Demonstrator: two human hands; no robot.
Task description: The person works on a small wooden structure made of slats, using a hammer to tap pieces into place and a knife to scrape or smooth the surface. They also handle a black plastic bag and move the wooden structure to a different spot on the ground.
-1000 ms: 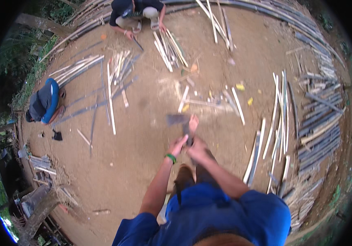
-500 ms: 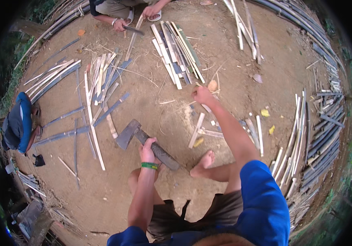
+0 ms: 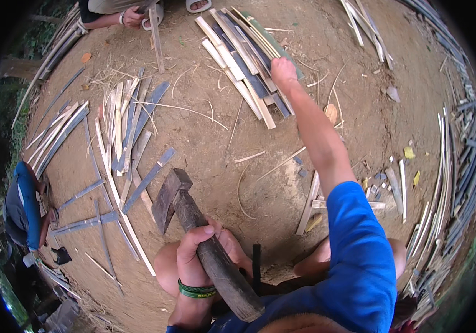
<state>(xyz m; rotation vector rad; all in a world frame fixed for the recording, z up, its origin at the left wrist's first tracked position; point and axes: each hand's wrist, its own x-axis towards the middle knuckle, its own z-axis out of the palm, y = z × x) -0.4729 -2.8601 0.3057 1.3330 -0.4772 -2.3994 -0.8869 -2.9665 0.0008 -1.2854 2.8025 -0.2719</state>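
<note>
In my left hand [image 3: 192, 261] is an axe [image 3: 189, 212] with a thick, dark wooden handle. My fingers wrap the handle midway, the head points up to the left and the butt comes close to my body. My right arm is stretched forward. Closed fingers of my right hand [image 3: 283, 72] lie on the right side of a pile of split bamboo strips [image 3: 238, 69], seemingly gripping a strip there; the fingertips are hidden. Pale and dark faces show among the strips, which lie roughly parallel on the dirt.
Several more bamboo strips [image 3: 127, 127] lie crossed at left. A short cut piece [image 3: 308, 205] and small offcuts are near my right knee. Bamboo poles [image 3: 465, 172] line the right edge. A co-worker's hand [image 3: 132, 18] is at the top; another person [image 3: 24, 205] crouches far left.
My right hand has moved forward onto the strip pile. My left hand has brought the axe nearer my body, its head tipping upward. My view has shifted, and I am lower.
</note>
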